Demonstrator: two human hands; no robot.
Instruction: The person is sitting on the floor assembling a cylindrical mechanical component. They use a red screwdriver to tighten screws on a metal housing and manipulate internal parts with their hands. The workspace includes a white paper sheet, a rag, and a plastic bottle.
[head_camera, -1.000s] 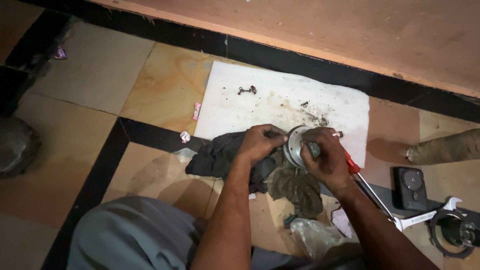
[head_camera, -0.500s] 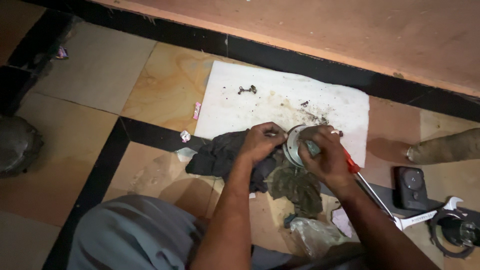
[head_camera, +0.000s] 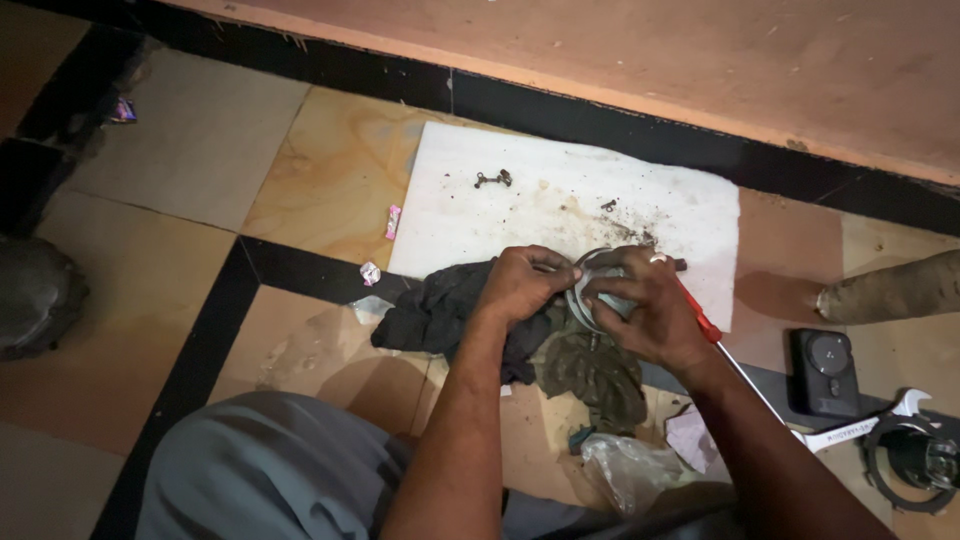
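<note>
My left hand and my right hand both grip a round metal part with a shiny rim, held just above the floor. The left fingers pinch its left edge; the right hand covers most of its face. Under the hands lie a black rag and a dirty greenish cloth. A white sheet, speckled with dirt, lies flat on the tiles beyond the hands. A red-handled screwdriver lies right beside my right hand.
Small dark metal bits sit on the white sheet. A black phone-like device, a flat wrench and a ring-shaped part lie at the right. A clear plastic bag lies near my knee. A black-banded wall base runs behind.
Both hands have stayed on the round part and shifted only slightly; the right hand's fingers have moved a little over its face.
</note>
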